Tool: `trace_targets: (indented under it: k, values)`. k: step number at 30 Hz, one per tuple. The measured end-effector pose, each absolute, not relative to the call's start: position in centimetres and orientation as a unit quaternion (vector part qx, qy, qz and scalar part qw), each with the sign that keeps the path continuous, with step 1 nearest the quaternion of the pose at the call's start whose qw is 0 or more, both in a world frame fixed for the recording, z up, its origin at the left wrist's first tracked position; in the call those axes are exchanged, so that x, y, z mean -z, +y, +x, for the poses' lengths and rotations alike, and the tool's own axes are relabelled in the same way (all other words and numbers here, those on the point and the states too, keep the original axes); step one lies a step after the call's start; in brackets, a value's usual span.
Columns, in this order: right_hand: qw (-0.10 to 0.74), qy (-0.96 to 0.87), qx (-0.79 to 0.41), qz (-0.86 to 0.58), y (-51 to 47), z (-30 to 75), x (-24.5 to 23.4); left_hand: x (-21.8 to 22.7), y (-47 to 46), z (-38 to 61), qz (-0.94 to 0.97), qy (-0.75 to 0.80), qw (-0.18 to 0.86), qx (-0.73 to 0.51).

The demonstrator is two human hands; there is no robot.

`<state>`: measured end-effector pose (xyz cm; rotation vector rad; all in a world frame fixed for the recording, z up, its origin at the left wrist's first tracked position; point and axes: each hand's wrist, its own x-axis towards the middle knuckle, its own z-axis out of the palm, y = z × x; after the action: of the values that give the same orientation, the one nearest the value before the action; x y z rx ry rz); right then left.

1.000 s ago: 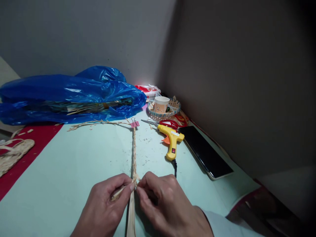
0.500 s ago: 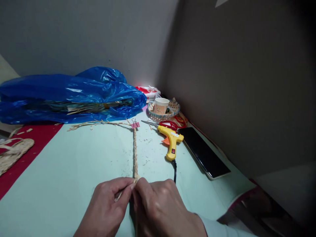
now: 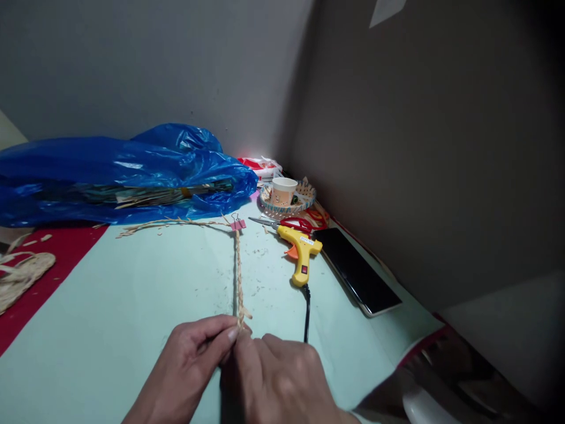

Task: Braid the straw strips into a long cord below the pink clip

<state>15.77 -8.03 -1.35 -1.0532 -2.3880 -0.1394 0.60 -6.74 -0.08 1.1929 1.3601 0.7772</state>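
A thin braid of pale straw-like fibre runs up the table from my fingers to a pink binder clip. Past the clip, loose fibre ends trail off to the left. My left hand pinches the near end of the braid between thumb and forefinger. Close against it, my right hand has its fingers closed at the same end, and its fingertips are partly hidden. A short fibre end sticks out to the right just above my fingers.
A yellow glue gun with a black cord lies to the right, with red-handled scissors behind it. Beside them is a black-screened tablet. Farther back are a paper cup in a woven basket and a blue plastic bag.
My right hand has dropped slightly and turned, its knuckles now lower. The short fibre end beside the braid now shows above my fingers. The whole view has shifted a little.
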Motion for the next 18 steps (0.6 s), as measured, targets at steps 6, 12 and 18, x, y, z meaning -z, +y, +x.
trace_targets:
  k: [6, 12, 18]
  values:
    - [0.235, -0.856, -0.146, -0.437, -7.2, 18.0, 0.0, 0.0, -7.0, 1.1, 0.489, 0.599, 0.547, -0.32]
    - [0.306, -0.866, -0.046, -0.393, -7.9, 16.5, 2.0, 0.3, -6.9, 1.4, 0.484, 0.619, 0.538, -0.304]
    - [0.281, -0.882, 0.123, -0.359, -9.0, 15.2, 3.5, 0.4, -6.5, 0.4, 0.519, 0.593, 0.532, -0.31]
